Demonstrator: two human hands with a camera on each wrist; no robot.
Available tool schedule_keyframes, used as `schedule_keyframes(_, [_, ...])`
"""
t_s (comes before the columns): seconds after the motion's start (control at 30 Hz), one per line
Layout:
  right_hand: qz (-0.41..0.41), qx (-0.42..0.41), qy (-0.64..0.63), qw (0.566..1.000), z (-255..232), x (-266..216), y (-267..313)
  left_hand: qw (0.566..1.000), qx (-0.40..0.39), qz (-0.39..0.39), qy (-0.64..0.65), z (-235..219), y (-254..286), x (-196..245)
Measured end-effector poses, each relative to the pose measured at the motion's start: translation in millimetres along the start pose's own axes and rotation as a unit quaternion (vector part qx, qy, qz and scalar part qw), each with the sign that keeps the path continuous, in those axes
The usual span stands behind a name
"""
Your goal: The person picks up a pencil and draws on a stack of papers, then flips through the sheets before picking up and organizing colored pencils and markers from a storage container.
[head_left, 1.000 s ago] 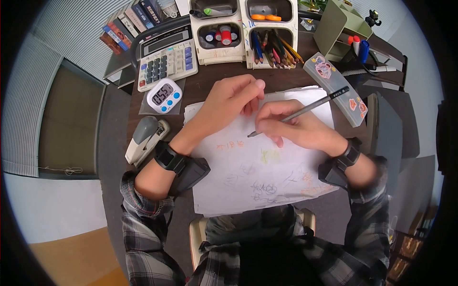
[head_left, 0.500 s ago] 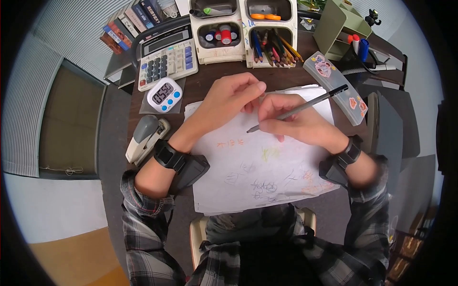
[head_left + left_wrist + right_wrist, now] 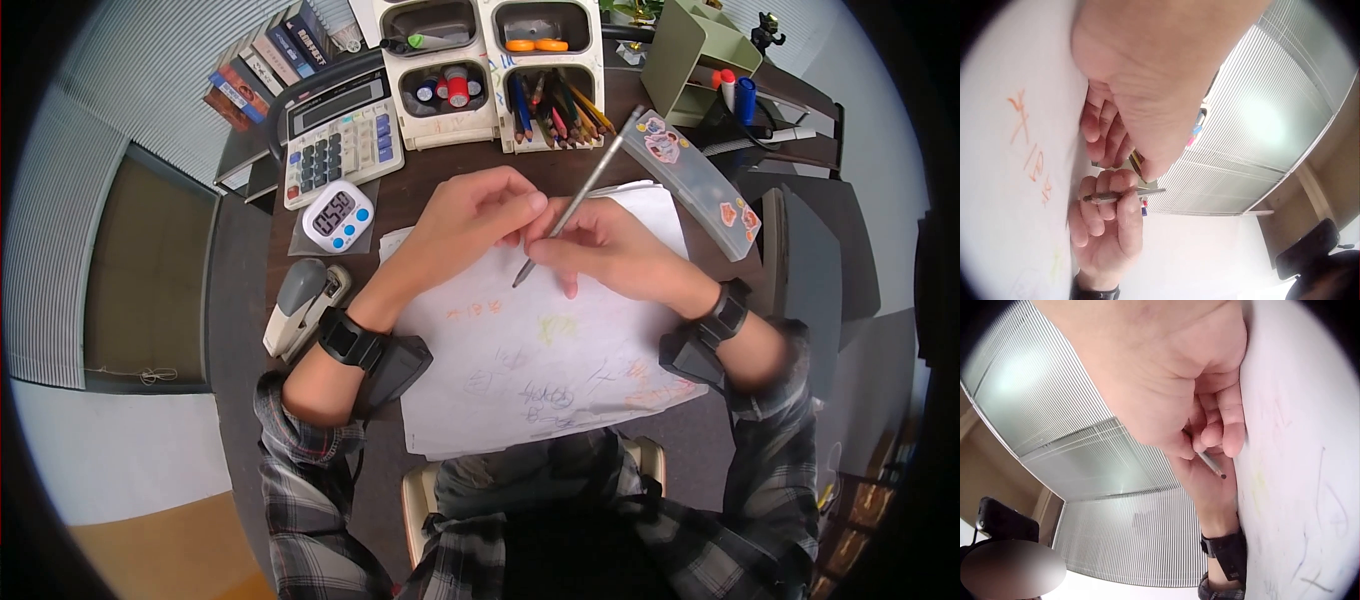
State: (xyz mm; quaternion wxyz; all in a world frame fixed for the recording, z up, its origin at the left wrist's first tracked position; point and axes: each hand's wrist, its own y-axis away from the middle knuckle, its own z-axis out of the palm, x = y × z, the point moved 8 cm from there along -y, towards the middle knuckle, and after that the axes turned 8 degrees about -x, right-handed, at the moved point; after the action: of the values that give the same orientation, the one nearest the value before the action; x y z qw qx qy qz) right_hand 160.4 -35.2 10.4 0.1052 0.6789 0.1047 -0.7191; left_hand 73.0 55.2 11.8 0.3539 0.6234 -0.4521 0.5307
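Observation:
My right hand (image 3: 625, 258) pinches a slim grey pencil (image 3: 592, 178) between thumb and fingers. Its dark point slants down toward the sheets of paper (image 3: 440, 385), and the other end leans away toward the pencil tray. In the right wrist view the pencil's tip (image 3: 1215, 469) pokes out past the fingertips. My left hand (image 3: 465, 225) lies on the upper left of the paper, fingers loosely bent and holding nothing, its thumb close beside the right fingers. Small orange writing (image 3: 474, 310) sits below the hands. Yellow-green strokes (image 3: 556, 328) and dark scribbles (image 3: 548, 400) mark the sheet nearer the body.
A white organizer (image 3: 450, 132) with pencils (image 3: 555, 110) and glue sticks stands at the back. Left of the paper are a calculator (image 3: 340, 145), a timer (image 3: 338, 216) and a stapler (image 3: 303, 305). A stickered clear case (image 3: 700, 190) and a pen cup (image 3: 745, 135) are at right.
In the right hand the pencil has swung from a low rightward slant to a steeper one, its back end now farther up and left. The left hand stays on the paper. The whole view shifted slightly.

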Motion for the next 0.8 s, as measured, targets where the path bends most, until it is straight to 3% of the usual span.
schedule_keyframes(0.07, [0.034, -0.015, 0.017, 0.999, 0.7, 4.2, 0.7, 1.0, -0.007, 0.005, 0.001, 1.2, 0.4, 2.0])
schedule_keyframes(0.37, [0.038, -0.002, 0.103, 0.994, -1.1, 4.7, 2.2, 0.999, -0.037, -0.012, -0.018, 5.2, 0.8, -4.0])
schedule_keyframes(0.8, [0.058, -0.007, 0.084, 0.995, 1.0, 8.2, 2.3, 1.0, -0.004, -0.008, -0.021, 3.3, 1.5, 2.6])
